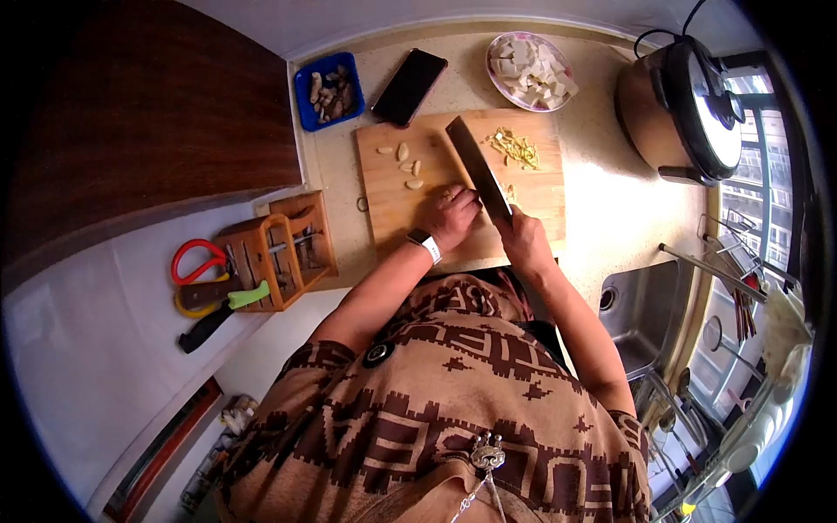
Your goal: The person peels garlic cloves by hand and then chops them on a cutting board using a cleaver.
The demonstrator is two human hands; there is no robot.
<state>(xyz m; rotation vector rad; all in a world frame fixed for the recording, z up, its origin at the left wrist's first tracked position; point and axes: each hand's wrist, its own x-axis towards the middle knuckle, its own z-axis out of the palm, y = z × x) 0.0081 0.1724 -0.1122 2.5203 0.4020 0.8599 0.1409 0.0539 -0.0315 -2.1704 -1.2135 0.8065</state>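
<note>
My right hand (525, 242) is wrapped round the handle of a cleaver (478, 167), whose dark blade points away from me over the wooden cutting board (401, 205). Close to the blade's left side, my left hand (454, 216) has its fingers curled down on the board; what they hold is hidden. Several peeled garlic cloves (403, 152) lie at the board's left. Right of the blade is a pile of pale yellow cut slivers (516, 150), with a few small bits nearer my right hand.
Behind the board are a blue basket (302, 98) of ginger-like pieces, a phone (410, 87) and a plate (499, 85) of white cubes. An electric cooker (641, 113) stands right, above a sink (641, 327). A wooden knife rack (279, 253) with scissors (193, 253) hangs left.
</note>
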